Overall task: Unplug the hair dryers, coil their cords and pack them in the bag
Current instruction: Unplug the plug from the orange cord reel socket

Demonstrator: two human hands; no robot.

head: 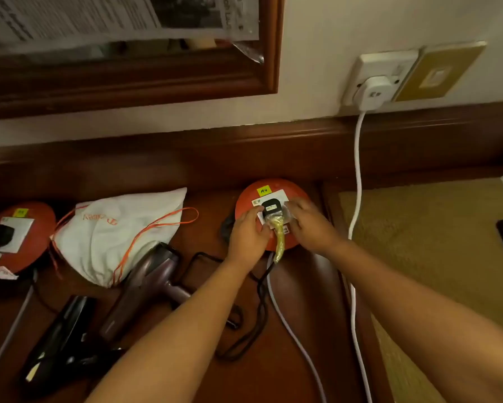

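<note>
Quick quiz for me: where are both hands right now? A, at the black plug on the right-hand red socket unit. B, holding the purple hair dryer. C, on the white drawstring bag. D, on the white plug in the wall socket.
A: the left hand and right hand both sit at the black plug on the red socket unit with the yellow label, away from bag, dryer and wall.

This looks like a hotel room or bedroom: a polished dark wooden desk [302, 301] stands against a cream wall under a wood-framed mirror [157, 80], beside a brass switch plate [439, 72], with patterned carpet [436, 242] alongside.
</note>
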